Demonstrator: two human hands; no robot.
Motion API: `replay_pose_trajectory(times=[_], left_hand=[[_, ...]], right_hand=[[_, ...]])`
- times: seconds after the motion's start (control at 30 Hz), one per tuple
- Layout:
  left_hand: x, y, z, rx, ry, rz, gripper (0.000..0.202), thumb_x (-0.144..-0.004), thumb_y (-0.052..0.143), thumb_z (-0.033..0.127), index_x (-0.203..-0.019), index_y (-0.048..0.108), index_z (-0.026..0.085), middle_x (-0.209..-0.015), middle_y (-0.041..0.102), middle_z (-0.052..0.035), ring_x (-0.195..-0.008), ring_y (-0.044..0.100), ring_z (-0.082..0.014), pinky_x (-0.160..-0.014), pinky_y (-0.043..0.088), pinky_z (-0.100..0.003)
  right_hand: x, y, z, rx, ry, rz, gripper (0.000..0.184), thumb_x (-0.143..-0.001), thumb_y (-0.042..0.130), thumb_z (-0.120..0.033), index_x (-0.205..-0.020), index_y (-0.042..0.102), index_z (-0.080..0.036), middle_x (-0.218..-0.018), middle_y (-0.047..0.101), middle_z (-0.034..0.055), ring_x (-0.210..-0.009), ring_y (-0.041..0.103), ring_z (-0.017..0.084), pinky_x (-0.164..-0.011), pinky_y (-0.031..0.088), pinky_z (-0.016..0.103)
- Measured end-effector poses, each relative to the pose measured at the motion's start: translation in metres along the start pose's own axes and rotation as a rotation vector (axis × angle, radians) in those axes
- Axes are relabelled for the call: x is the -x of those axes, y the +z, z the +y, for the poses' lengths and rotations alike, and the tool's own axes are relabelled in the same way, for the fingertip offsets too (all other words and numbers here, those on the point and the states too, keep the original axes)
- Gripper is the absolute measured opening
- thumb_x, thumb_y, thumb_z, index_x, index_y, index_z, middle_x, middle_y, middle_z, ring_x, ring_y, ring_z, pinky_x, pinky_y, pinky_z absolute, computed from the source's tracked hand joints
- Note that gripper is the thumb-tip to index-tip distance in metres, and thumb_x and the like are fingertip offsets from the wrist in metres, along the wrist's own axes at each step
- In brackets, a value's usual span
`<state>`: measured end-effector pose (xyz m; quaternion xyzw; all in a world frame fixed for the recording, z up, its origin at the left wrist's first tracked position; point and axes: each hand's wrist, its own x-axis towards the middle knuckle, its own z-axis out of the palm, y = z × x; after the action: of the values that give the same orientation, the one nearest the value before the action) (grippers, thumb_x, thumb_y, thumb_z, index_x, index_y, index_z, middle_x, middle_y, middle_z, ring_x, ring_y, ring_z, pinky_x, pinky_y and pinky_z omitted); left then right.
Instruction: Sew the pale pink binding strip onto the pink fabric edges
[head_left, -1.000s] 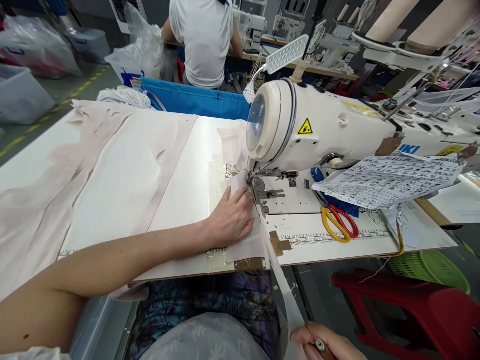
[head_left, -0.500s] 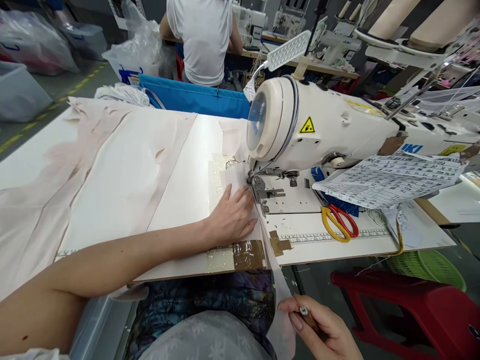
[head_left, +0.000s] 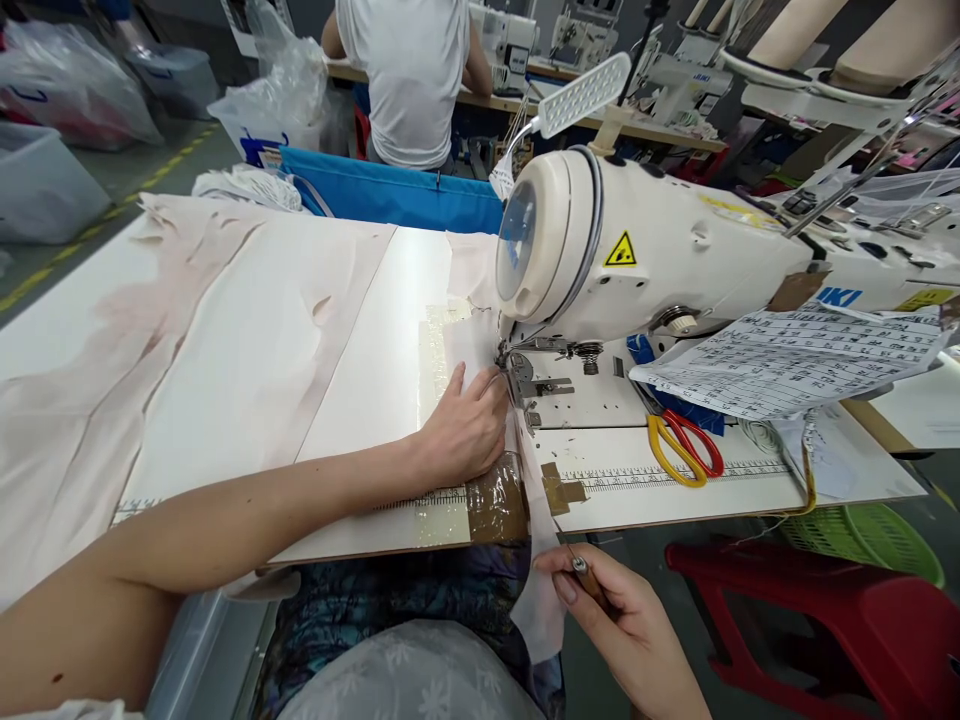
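My left hand lies flat, fingers together, on a pale pink fabric strip just left of the needle of a white sewing machine. The strip runs under the presser foot and hangs off the table's front edge. Below that edge my right hand pinches the hanging tail of the strip and also grips a thin metal-tipped tool. A large pink cloth covers the left of the table.
Yellow-and-red scissors and a printed sheet lie right of the needle. A red stool and green basket stand at lower right. A person in a white shirt sits behind a blue bin.
My right hand has risen toward the table edge with the strip's tail. The strip has fed further through the machine, uncovering brown tape on the table front. My left hand stays by the needle.
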<state>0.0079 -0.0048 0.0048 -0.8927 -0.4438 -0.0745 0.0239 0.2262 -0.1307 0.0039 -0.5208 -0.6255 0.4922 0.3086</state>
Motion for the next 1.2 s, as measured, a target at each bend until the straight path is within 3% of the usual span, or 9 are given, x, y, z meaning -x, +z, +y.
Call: replay_pose_trajectory(times=[0.23, 0.47, 0.57, 0.7, 0.93, 1.1, 1.2], left_hand=[[-0.003, 0.0, -0.002, -0.044, 0.01, -0.046, 0.041, -0.095, 0.035, 0.015, -0.13, 0.053, 0.002, -0.144, 0.046, -0.0229, -0.14, 0.032, -0.037, -0.112, 0.03, -0.064], [-0.007, -0.003, -0.009, -0.108, 0.022, -0.019, 0.039, -0.094, 0.035, 0.008, -0.126, 0.057, 0.003, -0.139, 0.052, -0.0201, -0.137, 0.036, -0.0336, -0.115, 0.028, -0.058], [-0.009, -0.005, -0.013, -0.136, 0.035, 0.017, 0.035, -0.095, 0.037, 0.008, -0.121, 0.061, 0.006, -0.132, 0.057, -0.0178, -0.128, 0.042, -0.0309, -0.113, 0.031, -0.05], [-0.01, -0.003, -0.017, -0.097, 0.002, 0.018, 0.036, -0.097, 0.034, 0.008, -0.119, 0.062, 0.008, -0.118, 0.061, -0.0158, -0.109, 0.049, -0.0282, -0.095, 0.042, -0.042], [-0.005, -0.002, -0.016, -0.013, 0.006, -0.013, 0.037, -0.097, 0.035, 0.012, -0.123, 0.06, 0.006, -0.119, 0.059, -0.0169, -0.106, 0.048, -0.0289, -0.086, 0.042, -0.04], [-0.01, 0.002, -0.018, 0.006, -0.011, 0.005, 0.038, -0.097, 0.033, 0.01, -0.122, 0.061, 0.006, -0.123, 0.059, -0.0168, -0.109, 0.048, -0.0283, -0.086, 0.044, -0.039], [-0.015, 0.006, -0.023, 0.041, -0.028, 0.017, 0.039, -0.095, 0.033, 0.01, -0.121, 0.062, 0.007, -0.123, 0.059, -0.0166, -0.11, 0.048, -0.028, -0.087, 0.045, -0.039]], right_hand=[[-0.013, 0.003, -0.002, -0.085, 0.064, -0.021, 0.032, -0.095, 0.058, -0.046, -0.103, 0.075, -0.02, -0.091, 0.074, 0.0078, -0.075, 0.068, 0.019, -0.064, 0.055, 0.023], [-0.02, 0.016, -0.006, -0.257, 0.148, 0.1, 0.04, -0.086, 0.069, -0.052, -0.107, 0.075, -0.019, -0.1, 0.074, 0.0101, -0.092, 0.068, 0.023, -0.076, 0.057, 0.027], [-0.018, 0.033, -0.007, -0.542, 0.268, 0.195, 0.042, -0.078, 0.078, -0.05, -0.108, 0.076, -0.021, -0.093, 0.074, 0.008, -0.08, 0.068, 0.021, -0.063, 0.058, 0.026], [-0.011, 0.055, -0.008, -0.817, 0.377, 0.268, 0.041, -0.074, 0.082, -0.048, -0.105, 0.076, -0.022, -0.092, 0.072, 0.0059, -0.06, 0.064, 0.016, -0.054, 0.058, 0.028], [0.002, 0.052, 0.012, -0.457, 0.24, 0.318, 0.04, -0.086, 0.069, -0.052, -0.11, 0.071, -0.02, -0.105, 0.072, 0.0098, -0.062, 0.069, 0.017, -0.062, 0.059, 0.029], [0.002, 0.048, 0.014, -0.273, 0.18, 0.201, 0.039, -0.096, 0.057, -0.05, -0.114, 0.068, -0.017, -0.067, 0.068, 0.0028, -0.064, 0.068, 0.019, -0.067, 0.057, 0.027], [0.0, 0.049, 0.013, -0.257, 0.157, 0.21, 0.04, -0.096, 0.055, -0.052, -0.111, 0.068, -0.017, -0.067, 0.069, 0.0034, -0.063, 0.068, 0.019, -0.064, 0.057, 0.026]])
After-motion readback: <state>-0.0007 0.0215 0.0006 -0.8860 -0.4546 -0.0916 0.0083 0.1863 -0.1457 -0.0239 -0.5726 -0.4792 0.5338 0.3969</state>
